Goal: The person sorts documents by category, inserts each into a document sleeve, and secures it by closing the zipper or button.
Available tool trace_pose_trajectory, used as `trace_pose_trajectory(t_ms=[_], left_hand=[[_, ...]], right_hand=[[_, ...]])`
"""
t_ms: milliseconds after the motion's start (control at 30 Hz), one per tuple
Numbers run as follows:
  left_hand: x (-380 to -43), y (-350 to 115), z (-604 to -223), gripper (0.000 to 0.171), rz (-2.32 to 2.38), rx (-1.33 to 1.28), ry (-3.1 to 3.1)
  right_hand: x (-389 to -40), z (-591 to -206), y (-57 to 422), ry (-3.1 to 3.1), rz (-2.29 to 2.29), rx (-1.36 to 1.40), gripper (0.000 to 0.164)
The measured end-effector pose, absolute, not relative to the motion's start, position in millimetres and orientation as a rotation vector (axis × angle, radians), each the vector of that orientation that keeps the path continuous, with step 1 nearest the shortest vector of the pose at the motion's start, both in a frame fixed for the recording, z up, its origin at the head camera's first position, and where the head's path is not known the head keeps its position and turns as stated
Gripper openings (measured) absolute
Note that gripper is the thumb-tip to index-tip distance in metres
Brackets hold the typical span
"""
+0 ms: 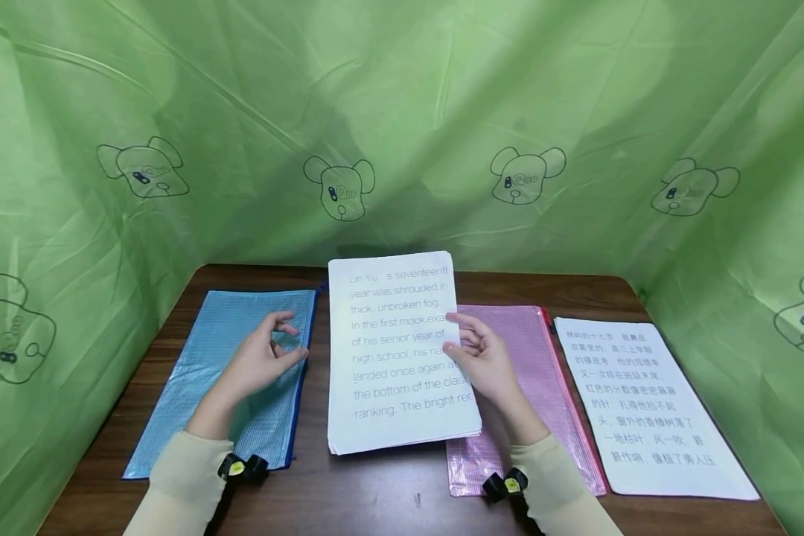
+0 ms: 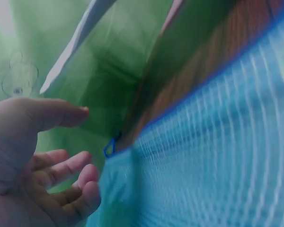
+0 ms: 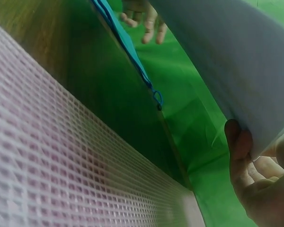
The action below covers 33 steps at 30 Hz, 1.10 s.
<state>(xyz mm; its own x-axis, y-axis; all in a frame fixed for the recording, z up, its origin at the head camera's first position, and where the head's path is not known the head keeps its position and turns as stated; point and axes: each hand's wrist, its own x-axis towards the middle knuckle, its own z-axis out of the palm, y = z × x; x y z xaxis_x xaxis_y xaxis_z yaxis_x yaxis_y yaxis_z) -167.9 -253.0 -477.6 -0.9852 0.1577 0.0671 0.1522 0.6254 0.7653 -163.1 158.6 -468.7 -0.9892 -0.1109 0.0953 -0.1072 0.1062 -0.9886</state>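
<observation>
A stack of white paper sheets (image 1: 402, 357) printed with large English text is held up above the middle of the table. My right hand (image 1: 485, 361) pinches its right edge between thumb and fingers; the right wrist view shows the sheets' underside (image 3: 236, 56) and the gripping fingers (image 3: 241, 146). My left hand (image 1: 264, 357) hovers over the blue mesh zipper pouch (image 1: 241, 387), apart from the paper, its fingers loosely bent around nothing. Beneath the right hand lies a pink mesh zipper pouch (image 1: 529, 402), partly covered by the raised sheets and the forearm.
Another white sheet or stack (image 1: 650, 409), printed with Chinese text, lies at the right beside the pink pouch. All of this is on a dark brown wooden table (image 1: 375, 495). Green fabric (image 1: 402, 112) with bear-head drawings encloses the back and sides.
</observation>
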Motion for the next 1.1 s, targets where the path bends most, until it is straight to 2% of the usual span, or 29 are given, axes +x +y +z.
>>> trace_pose_trajectory(t_ms=[300,567,1100], left_hand=[[-172.2,-261.8,-491.9,0.089,1.224,0.295,2.774],[-170.6,-261.9,-493.4,0.106,1.192,0.265,2.716],[-168.4,-262.6,-494.1,0.089,1.147,0.274,2.73]], right_hand=[[-168.9,-475.1,174.8,2.324,-2.036,-0.095,0.054],[-174.1,-483.0,186.3,2.33,-1.989,-0.095,0.052],[-178.6,-488.5,193.6,2.357,-1.894,-0.01,0.05]])
